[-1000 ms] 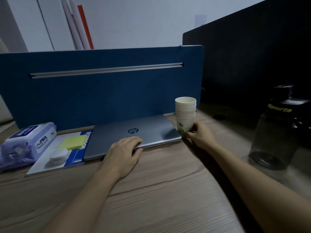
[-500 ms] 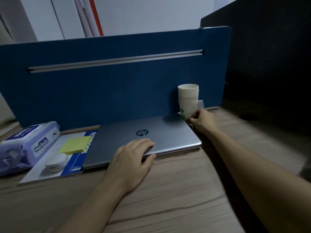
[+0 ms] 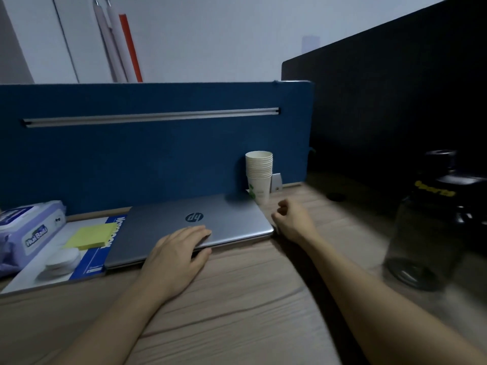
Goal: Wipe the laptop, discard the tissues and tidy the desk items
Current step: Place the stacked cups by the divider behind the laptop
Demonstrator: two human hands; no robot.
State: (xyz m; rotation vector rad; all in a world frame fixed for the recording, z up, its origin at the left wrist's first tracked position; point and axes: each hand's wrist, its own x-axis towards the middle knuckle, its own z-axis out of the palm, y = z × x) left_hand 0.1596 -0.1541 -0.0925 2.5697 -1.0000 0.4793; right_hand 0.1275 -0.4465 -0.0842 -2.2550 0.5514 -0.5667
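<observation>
A closed silver laptop (image 3: 163, 227) lies flat on the wooden desk (image 3: 237, 299), its back against the blue divider. My left hand (image 3: 176, 255) rests palm down on the laptop's front edge, fingers spread. A stack of white paper cups (image 3: 259, 177) stands upright at the laptop's back right corner, against the divider. My right hand (image 3: 292, 219) hovers just right of the laptop and a little in front of the cups, fingers loosely curled, holding nothing and touching neither.
At the left, a pack of wet wipes (image 3: 29, 230) lies beside a blue and white notebook (image 3: 87, 256) carrying a yellow sticky pad (image 3: 91, 235) and a white round lid (image 3: 62, 260). A dark sports bottle (image 3: 432, 219) stands at the right. The blue divider (image 3: 147, 151) closes the back.
My right hand has let go of the cup stack, which now stands by the divider, and has drawn back toward me. My left hand stays on the laptop.
</observation>
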